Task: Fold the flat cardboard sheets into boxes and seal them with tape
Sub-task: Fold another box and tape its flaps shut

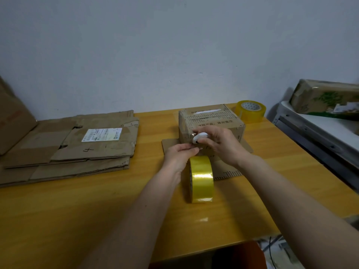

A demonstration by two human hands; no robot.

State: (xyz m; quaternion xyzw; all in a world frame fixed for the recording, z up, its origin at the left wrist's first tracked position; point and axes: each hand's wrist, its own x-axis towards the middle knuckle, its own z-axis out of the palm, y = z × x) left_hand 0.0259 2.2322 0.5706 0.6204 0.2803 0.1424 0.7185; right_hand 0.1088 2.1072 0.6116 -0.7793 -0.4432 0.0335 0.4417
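A person is standing at a yellow wooden table (97, 220) and working on a small cardboard box (210, 123). The box is sitting on the table toward the far side, close to the wall, with its flaps spread flat on the table around its bottom. Both hands are meeting right at the near side of the box. The left hand (179, 154) is pinching something thin at the near wall of the box, with its fingers closed together; it looks like the end of the tape, but it is too small to be sure. The right hand (219, 144) is curling around a small white thing (200, 137) and pressing it against the box's near wall, just above the left hand's fingertips. I cannot tell what the white thing is. A roll of yellow tape (201, 179) is standing on its edge on the table just in front of the box, right under the two hands and touching the left wrist. A second roll of tape (250, 110) is lying flat behind the box, a little to its right, near the wall. Well to the left of the box, a pile of flat cardboard sheets (73, 144) is lying on the table, and the top sheet is wearing a white label (102, 134). Far to the right of the box, off the table, a taped brown parcel (326, 98) is resting on a gray shelf (310, 131).
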